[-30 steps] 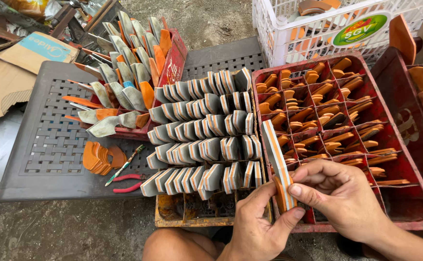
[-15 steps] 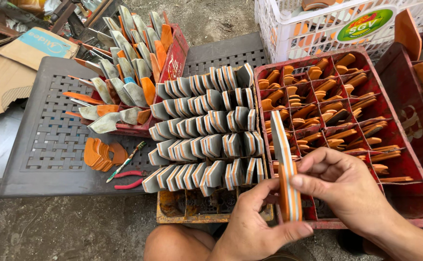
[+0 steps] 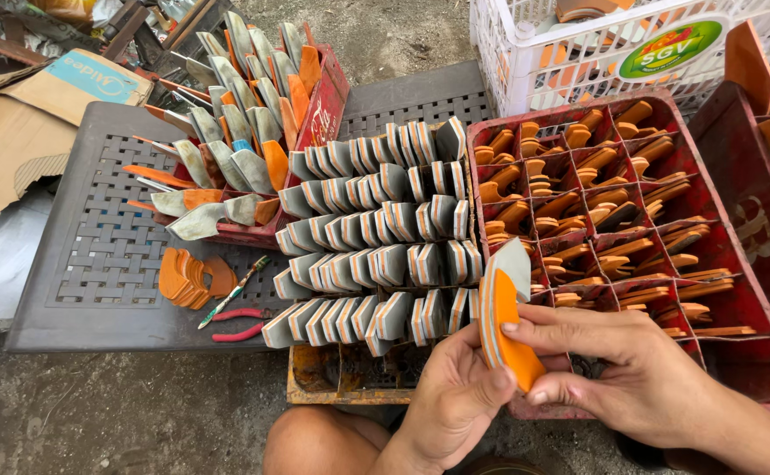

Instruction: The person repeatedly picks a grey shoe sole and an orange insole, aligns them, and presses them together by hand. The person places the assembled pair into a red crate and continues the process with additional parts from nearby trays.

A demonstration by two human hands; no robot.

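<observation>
1. a flattened brown cardboard box lies at the far left edge, bearing a pale blue printed panel on its upper flap.
2. an oval green label with a yellow and red rim sits on the front wall of the white plastic basket at the top right.
3. faint white lettering marks the side of the red crate at top centre.

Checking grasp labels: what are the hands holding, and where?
Both hands, left and right, pinch a small stack of orange-and-grey pieces at its lower end.
</observation>
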